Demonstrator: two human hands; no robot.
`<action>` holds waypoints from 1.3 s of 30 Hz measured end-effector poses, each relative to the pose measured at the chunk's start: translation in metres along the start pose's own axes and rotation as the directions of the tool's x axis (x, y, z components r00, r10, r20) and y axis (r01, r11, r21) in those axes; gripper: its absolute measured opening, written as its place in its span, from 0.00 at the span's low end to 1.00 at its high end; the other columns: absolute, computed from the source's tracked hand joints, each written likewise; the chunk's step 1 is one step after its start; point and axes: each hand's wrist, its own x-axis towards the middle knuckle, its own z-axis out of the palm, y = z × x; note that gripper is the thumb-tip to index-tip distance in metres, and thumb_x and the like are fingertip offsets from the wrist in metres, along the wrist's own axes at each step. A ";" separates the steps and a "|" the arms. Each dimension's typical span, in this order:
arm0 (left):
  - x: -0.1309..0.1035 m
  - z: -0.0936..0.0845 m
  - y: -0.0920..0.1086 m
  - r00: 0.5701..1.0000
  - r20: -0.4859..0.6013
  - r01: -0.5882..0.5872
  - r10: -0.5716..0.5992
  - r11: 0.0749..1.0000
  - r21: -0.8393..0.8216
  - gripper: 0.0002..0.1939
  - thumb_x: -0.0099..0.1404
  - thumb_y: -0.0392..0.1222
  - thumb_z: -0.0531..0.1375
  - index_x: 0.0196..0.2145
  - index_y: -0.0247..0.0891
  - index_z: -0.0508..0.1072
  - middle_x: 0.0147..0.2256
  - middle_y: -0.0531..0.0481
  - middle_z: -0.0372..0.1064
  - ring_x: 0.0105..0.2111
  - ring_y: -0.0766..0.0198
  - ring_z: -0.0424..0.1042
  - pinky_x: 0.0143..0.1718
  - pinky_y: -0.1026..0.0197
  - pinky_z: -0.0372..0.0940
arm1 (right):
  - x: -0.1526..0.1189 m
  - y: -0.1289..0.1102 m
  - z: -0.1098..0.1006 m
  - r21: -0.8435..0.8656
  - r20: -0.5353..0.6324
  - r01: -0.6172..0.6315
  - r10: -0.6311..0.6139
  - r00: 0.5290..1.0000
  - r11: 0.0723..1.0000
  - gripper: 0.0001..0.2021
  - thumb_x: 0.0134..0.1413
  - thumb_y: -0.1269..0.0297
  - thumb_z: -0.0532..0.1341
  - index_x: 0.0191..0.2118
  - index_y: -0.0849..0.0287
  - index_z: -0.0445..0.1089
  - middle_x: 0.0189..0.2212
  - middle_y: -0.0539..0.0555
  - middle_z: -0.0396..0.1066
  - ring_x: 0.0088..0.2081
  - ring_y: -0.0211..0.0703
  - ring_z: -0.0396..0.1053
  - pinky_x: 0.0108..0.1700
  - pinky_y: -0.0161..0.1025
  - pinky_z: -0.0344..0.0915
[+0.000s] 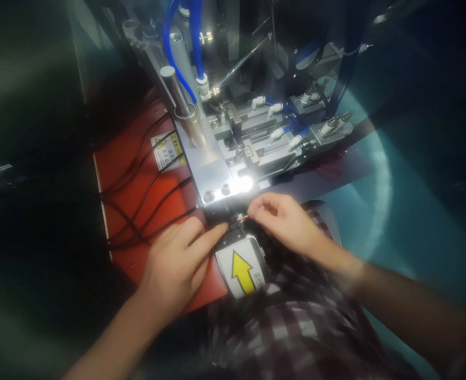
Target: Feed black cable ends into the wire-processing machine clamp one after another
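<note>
My right hand (278,216) is closed in a pinch at the right of a small black fixture (236,232). A thin reddish piece that looks like a wire (245,218) runs from its fingertips toward the middle of the fixture. From the other side, my left hand (177,256) reaches in with one digit stretched out, its tip touching or nearly touching the fixture's left edge. The other left fingers bend downward and are partly hidden; nothing shows in them. Just below the fixture is a white plate with a yellow arrow (241,266).
A bright metal block (217,179) overhangs the fixture, with a steel post (183,103) on it. Behind are pneumatic cylinders (272,142) with blue hoses (197,42). Black cables (149,184) cross the red machine base (126,158). Checked cloth (296,327) lies below.
</note>
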 end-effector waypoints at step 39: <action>-0.012 0.006 -0.005 0.998 0.034 0.058 -0.058 0.998 -0.006 0.20 0.68 0.32 0.51 0.54 0.44 0.68 0.31 0.51 0.61 0.30 0.65 0.63 0.30 0.63 0.60 | 0.002 0.002 0.008 0.332 0.061 -0.113 0.098 0.993 0.936 0.07 0.51 0.66 0.62 0.26 0.61 0.67 0.21 0.46 0.63 0.24 0.34 0.60 0.26 0.33 0.58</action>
